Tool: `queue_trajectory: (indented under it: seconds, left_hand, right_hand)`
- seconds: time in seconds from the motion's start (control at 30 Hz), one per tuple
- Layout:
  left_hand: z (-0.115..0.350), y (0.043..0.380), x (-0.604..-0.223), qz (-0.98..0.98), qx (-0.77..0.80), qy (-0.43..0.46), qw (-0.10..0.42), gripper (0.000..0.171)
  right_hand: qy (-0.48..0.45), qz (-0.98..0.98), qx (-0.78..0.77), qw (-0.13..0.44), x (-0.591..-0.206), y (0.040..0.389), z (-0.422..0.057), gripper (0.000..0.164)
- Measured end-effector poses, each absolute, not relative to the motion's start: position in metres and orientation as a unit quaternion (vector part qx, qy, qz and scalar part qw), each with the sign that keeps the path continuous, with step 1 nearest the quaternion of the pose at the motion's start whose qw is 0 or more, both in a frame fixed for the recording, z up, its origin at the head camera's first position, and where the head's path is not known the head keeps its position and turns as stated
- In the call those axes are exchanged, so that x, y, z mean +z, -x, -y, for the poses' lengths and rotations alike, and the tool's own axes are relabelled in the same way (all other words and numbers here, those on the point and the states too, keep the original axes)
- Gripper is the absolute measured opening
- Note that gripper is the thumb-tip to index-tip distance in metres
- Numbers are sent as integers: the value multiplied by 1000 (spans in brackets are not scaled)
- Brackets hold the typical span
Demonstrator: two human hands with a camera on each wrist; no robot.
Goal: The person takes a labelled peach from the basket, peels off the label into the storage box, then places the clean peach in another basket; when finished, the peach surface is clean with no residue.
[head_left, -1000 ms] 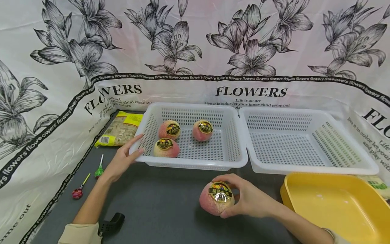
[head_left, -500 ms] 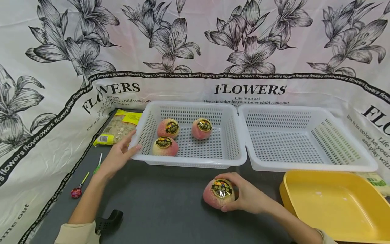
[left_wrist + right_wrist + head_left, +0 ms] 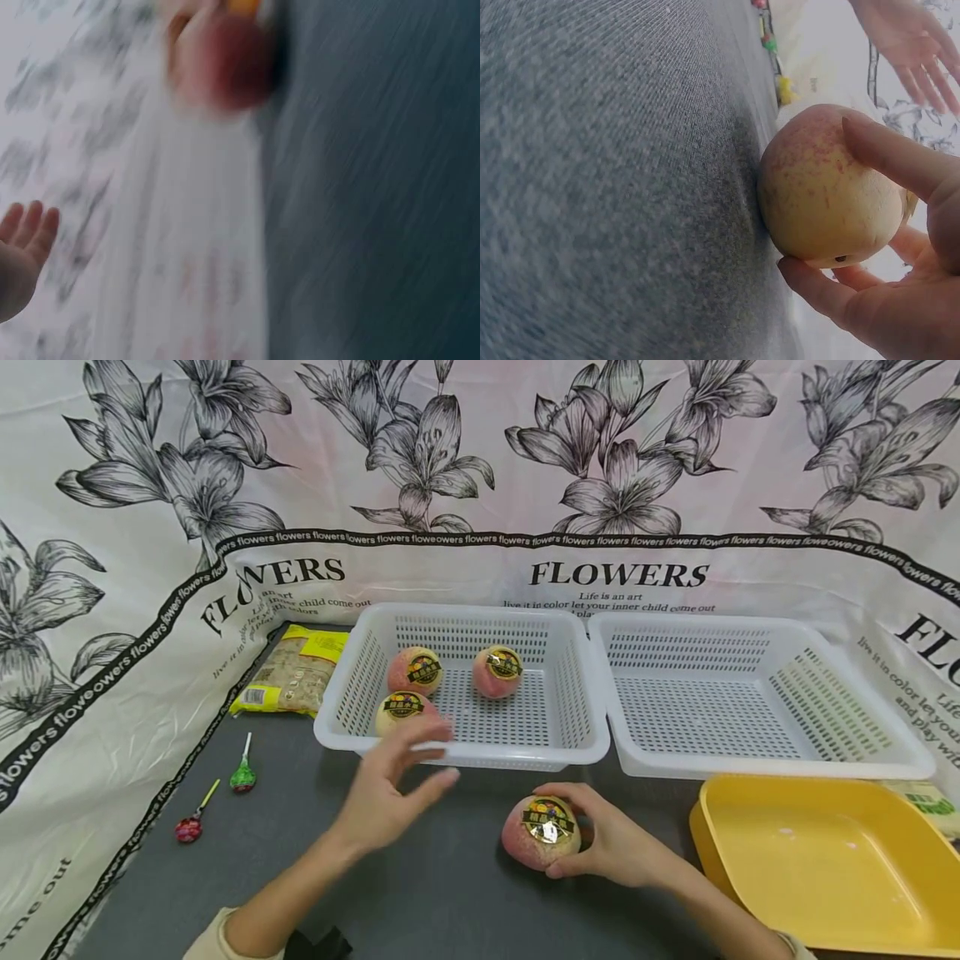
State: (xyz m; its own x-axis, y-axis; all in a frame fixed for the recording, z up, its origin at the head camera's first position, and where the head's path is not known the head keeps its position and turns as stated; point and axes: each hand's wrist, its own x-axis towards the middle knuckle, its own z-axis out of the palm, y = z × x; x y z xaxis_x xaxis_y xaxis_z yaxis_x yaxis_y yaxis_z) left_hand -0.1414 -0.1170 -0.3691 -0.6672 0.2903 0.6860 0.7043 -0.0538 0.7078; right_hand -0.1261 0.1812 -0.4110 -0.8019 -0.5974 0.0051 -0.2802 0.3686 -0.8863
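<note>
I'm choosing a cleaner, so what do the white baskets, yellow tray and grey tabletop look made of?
Baskets: semi-matte, probably molded plastic; perforated walls, rounded rims.
Tray: glossy, likely plastic, perhaps enamel; its smooth floor shows highlights.
Tabletop: seemingly matte woven cloth; fine weave shows in the right wrist view.

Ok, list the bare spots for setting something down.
Bare: the table between the left hand and the held peach; the right basket; the yellow tray; the left basket's right end. Crowded: the left basket's left end, with two peaches and that hand nearby.
</note>
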Motion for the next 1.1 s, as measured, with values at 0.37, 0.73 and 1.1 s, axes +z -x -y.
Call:
queue_trajectory:
  seconds: [0.37,0.73,1.1]
  left_hand:
    - [60,133,-409,779,-515,344,-95,67]
    - [45,140,-420,828,-425,346,-120,85]
    - [44,140,-416,832,-425,340,-105,74]
  right_hand:
    - [277,-800,-509,156,-416,125,-182,79]
    - [269,-793,-524,157,-412,120,-192,79]
    - [74,-785,-568,234,-368,119,-203,48]
